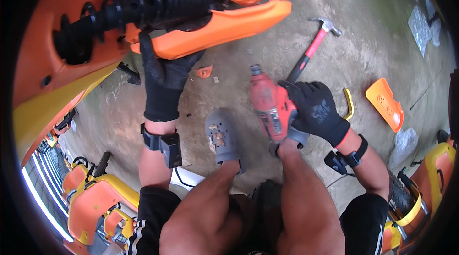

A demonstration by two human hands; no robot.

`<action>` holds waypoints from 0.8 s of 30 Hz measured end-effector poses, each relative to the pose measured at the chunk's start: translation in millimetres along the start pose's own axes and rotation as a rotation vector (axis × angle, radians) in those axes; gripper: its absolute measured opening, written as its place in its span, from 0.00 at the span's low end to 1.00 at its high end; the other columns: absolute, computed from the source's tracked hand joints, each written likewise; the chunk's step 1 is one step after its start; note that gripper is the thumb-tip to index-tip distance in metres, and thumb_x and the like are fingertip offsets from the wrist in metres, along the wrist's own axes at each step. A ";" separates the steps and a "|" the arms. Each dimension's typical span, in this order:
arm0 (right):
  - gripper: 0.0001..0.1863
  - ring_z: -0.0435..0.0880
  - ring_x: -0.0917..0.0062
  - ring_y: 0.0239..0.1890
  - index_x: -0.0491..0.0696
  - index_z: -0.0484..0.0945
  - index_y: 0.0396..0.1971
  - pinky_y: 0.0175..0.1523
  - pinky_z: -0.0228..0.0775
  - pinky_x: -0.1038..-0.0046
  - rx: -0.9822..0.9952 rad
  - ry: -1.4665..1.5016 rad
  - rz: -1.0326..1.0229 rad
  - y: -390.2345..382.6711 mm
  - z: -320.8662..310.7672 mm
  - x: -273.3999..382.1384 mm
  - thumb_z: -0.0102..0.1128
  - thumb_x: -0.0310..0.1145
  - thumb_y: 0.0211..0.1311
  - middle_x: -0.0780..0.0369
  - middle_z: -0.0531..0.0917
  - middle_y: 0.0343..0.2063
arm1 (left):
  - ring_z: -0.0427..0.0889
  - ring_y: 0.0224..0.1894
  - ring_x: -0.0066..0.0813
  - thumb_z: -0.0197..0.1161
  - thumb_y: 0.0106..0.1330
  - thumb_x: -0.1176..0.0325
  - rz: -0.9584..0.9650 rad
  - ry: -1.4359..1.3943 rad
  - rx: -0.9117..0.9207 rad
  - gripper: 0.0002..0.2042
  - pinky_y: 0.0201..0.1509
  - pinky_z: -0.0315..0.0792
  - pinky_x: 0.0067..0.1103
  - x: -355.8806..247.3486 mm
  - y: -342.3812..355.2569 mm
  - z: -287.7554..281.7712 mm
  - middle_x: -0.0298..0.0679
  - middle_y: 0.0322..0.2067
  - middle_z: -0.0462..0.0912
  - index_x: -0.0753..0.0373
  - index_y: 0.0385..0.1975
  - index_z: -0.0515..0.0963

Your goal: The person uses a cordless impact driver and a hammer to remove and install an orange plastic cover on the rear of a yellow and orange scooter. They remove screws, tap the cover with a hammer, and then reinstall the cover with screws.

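Observation:
My left hand point(165, 75), in a black glove, grips the lower edge of an orange plastic panel point(224, 27) on an orange vehicle body point(52, 49). Just above that hand runs a black ribbed rubber boot point(138, 13). My right hand point(315, 109), also in a black glove, holds a red cordless drill point(270, 104) by its handle, its chuck pointing up toward the panel. The drill hangs over the concrete floor point(363, 59), above my knees and my grey clog point(222, 135).
A hammer point(311, 51) with a red and black handle lies on the floor behind the drill. A loose orange plastic cover point(385, 104) and a yellow hook-shaped piece point(349, 104) lie to the right. Orange and yellow vehicles point(95, 202) stand at the lower left and right edge.

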State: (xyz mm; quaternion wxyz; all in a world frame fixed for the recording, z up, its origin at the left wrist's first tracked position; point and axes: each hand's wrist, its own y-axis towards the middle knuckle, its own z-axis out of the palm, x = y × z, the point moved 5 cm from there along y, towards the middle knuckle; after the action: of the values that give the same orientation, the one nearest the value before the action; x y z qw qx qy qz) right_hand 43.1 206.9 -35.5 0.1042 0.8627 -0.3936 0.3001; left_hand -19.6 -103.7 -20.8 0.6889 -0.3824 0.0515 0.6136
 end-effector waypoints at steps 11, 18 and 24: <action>0.32 0.82 0.67 0.35 0.51 0.76 0.51 0.41 0.71 0.64 -0.118 0.157 -0.052 23.5 3.9 21.8 0.69 0.33 0.36 0.63 0.79 0.35 | 0.65 0.69 0.57 0.62 0.66 0.42 -0.024 0.078 -0.097 0.41 0.72 0.58 0.55 -0.6 -9.4 7.2 0.55 0.69 0.63 0.68 0.69 0.60; 0.33 0.82 0.66 0.33 0.49 0.76 0.50 0.39 0.71 0.64 -0.119 0.154 -0.059 26.1 8.4 26.0 0.68 0.32 0.35 0.62 0.78 0.34 | 0.63 0.69 0.58 0.64 0.66 0.45 -0.069 0.027 -0.119 0.40 0.72 0.57 0.55 6.9 -15.0 0.4 0.56 0.69 0.62 0.69 0.69 0.59; 0.33 0.82 0.65 0.33 0.48 0.76 0.50 0.38 0.71 0.64 -0.154 0.181 -0.017 28.1 17.1 27.8 0.68 0.32 0.35 0.61 0.78 0.33 | 0.64 0.69 0.59 0.64 0.67 0.47 -0.045 0.063 -0.094 0.39 0.72 0.57 0.55 5.9 -18.4 0.8 0.58 0.68 0.62 0.70 0.68 0.60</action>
State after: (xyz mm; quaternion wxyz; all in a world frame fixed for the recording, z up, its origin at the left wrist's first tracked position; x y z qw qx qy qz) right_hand 43.9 163.8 -34.1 0.2078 0.8247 -0.3972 0.3447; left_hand -2.2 -97.6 -14.9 0.6819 -0.4345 0.0358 0.5874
